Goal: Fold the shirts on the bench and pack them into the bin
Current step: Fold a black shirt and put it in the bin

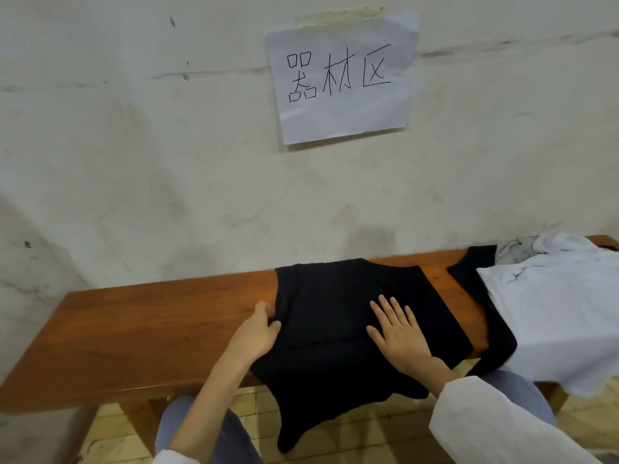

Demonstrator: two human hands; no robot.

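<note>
While the black short-sleeved cotton shirt lay spread across the middle of the long reddish-brown wooden bench, its lower part hung over the near edge above the pale tiled floor. To its right sat a loose pile: a rumpled white shirt lying over a second black garment, whose edge showed along the pile's left side, with a crumpled grey cloth behind them by the wall. A strip of bare wood separated the pile from the spread shirt at the back; near the front edge the two black fabrics came close together. Both heaps overhung the bench front. On the stained whitewashed wall above, a white paper sheet with handwritten black characters hung from a strip of tape.

The left hand pinched the spread shirt's left edge, thumb on top of the cloth. The right hand, emerging from a white sleeve, lay flat on the shirt's middle with fingers straight and spread, pressing it down.
</note>
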